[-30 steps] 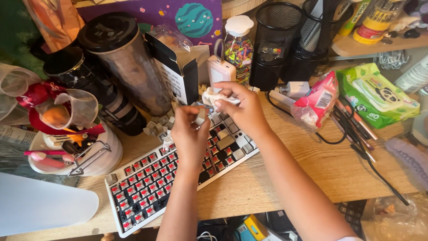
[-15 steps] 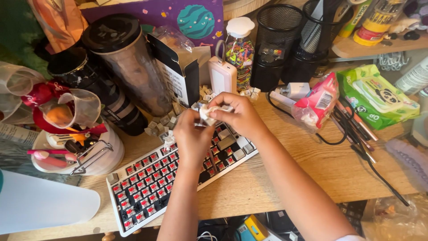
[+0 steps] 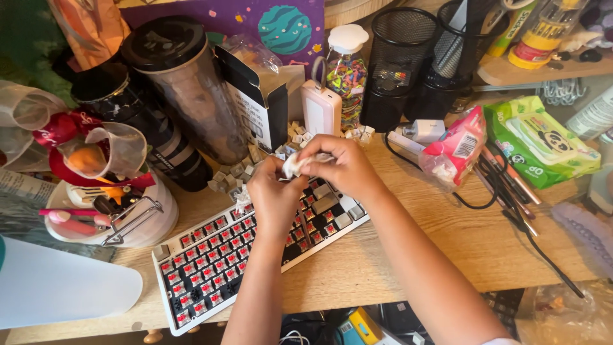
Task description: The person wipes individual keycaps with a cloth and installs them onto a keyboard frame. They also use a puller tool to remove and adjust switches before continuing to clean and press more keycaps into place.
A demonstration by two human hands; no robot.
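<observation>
At the centre of the frame the two hands meet above a keyboard. The right hand (image 3: pixel 341 165) is curled nearly closed, its fingertips pinching a small white wad (image 3: pixel 295 163), a crumpled wipe or tissue by the look of it, though the view is too poor to be sure. The left hand (image 3: pixel 276 195) is closed on the same wad from the other side, thumb and forefinger touching it.

Just below them the keyboard (image 3: pixel 220 255) lies slanted on the wooden desk (image 3: pixel 447 246), most keycaps off and red switches showing. Loose pale keycaps (image 3: pixel 233 174) are heaped on the desk just above the hands.

Upper middle, a clear jar (image 3: pixel 345 73) with a white lid holds multicoloured bands. To its right stand two black mesh cups (image 3: pixel 399 57); what they hold is hard to make out. At left, a white bowl (image 3: pixel 156 220) holds pink sticks and a wire clip. At right lies a green pack of wipes (image 3: pixel 543 140).
</observation>
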